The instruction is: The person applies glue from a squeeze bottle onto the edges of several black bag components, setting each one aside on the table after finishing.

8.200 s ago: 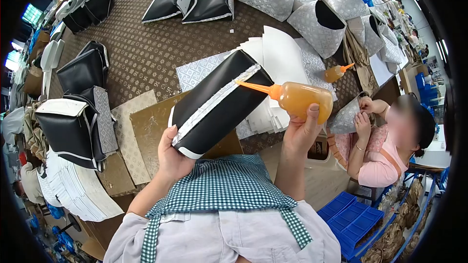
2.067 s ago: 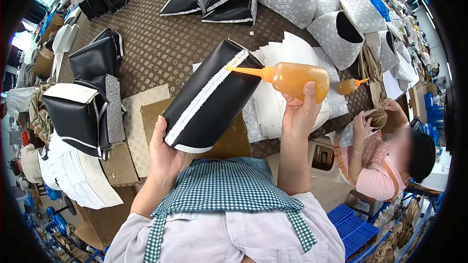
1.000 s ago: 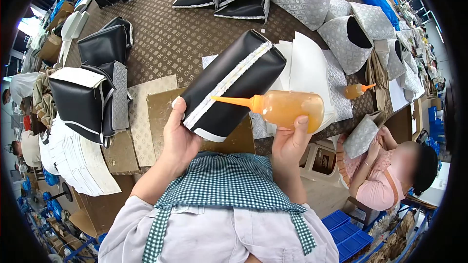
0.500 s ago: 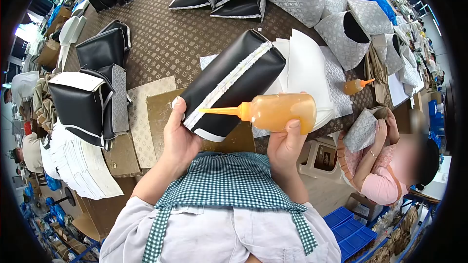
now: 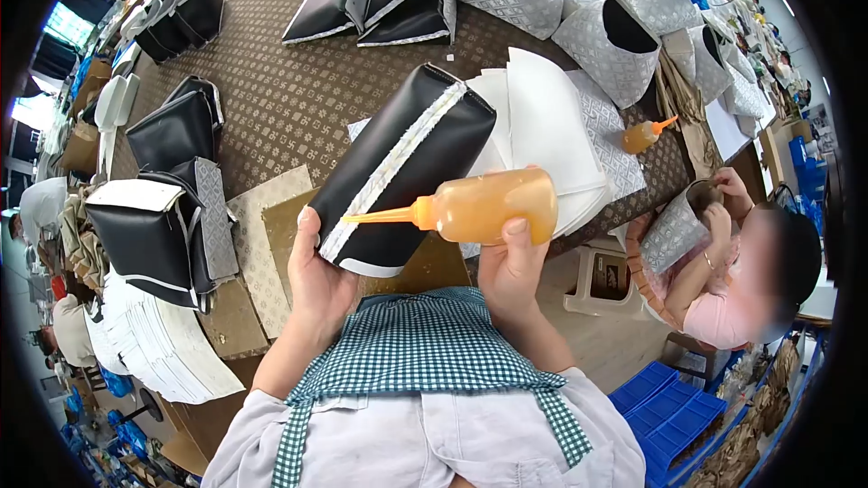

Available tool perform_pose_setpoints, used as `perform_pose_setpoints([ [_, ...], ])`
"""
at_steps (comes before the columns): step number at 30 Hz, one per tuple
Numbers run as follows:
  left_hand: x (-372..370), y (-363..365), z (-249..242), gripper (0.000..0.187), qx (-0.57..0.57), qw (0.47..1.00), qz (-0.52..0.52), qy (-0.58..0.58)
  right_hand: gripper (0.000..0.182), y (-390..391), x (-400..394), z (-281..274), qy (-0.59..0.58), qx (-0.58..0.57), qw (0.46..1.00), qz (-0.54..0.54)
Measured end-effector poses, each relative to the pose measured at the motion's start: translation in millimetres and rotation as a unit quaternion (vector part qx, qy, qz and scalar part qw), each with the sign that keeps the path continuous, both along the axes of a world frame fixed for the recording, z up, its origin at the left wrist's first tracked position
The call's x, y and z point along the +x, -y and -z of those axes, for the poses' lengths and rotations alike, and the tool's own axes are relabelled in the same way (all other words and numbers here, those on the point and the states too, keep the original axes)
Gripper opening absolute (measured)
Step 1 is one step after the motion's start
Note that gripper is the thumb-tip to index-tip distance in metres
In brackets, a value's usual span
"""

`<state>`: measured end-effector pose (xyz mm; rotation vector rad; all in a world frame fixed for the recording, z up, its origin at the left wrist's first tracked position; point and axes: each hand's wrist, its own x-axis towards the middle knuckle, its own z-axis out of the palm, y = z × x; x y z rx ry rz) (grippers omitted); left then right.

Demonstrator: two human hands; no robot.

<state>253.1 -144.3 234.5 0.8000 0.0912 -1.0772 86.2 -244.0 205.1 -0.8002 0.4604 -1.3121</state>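
Note:
My left hand [image 5: 323, 287] grips the lower end of a black leather-look pouch [image 5: 437, 149], thumb along its left edge. A frayed, whitish seam strip [image 5: 394, 159] runs lengthwise down the pouch, which is tilted with its far end to the upper right. Wrapped around a squeeze bottle [image 5: 493, 206] of amber liquid is my right hand [image 5: 512, 276], its thumb on the near side. The bottle lies nearly level, and its long orange nozzle [image 5: 384, 215] points left, the tip right at the lower part of the strip.
Black pouches [image 5: 136, 230] stand at left beside stacked white sheets [image 5: 172, 343]. White pieces [image 5: 551, 136] lie behind the bottle, with a second amber bottle [image 5: 644, 136] beyond. Grey patterned pieces [image 5: 606, 45] sit at back right. A co-worker [image 5: 723, 280] handles another grey piece [image 5: 671, 233].
The whole view has shifted, so most things appear further left. The pouch stands slightly steeper, and the nozzle tip remains near its lower end. The co-worker's hands have moved up on the grey piece.

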Motion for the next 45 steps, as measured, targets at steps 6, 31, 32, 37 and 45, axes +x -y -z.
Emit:
perform_pose_setpoints([
  [6, 5.9, -7.8, 9.0, 0.048, -0.021, 1.000, 0.020, 0.009, 0.052, 42.7, -17.8, 2.2, 0.047, 0.010, 0.994, 0.099],
  [31, 8.4, 12.4, 0.7, 0.049, 0.029, 0.999, 0.007, -0.019, 0.048, 36.5, -17.7, 11.7, 0.020, 0.026, 0.999, 0.038],
  [32, 16.7, 18.6, 1.0, 0.045, 0.037, 0.999, 0.016, -0.007, 0.049, 30.8, -16.4, 9.9, 0.015, 0.044, 0.998, 0.049],
  [37, 72.5, 59.8, -16.8, 0.023, 0.012, 0.986, 0.111, 0.125, 0.049, 40.8, -42.8, 29.4, 0.057, 0.045, 0.995, 0.062],
  [45, 236.8, 52.4, -104.1, 0.025, 0.095, 0.895, -0.047, 0.434, 0.046, 53.9, -50.8, 28.2, 0.131, 0.082, 0.986, 0.068],
])
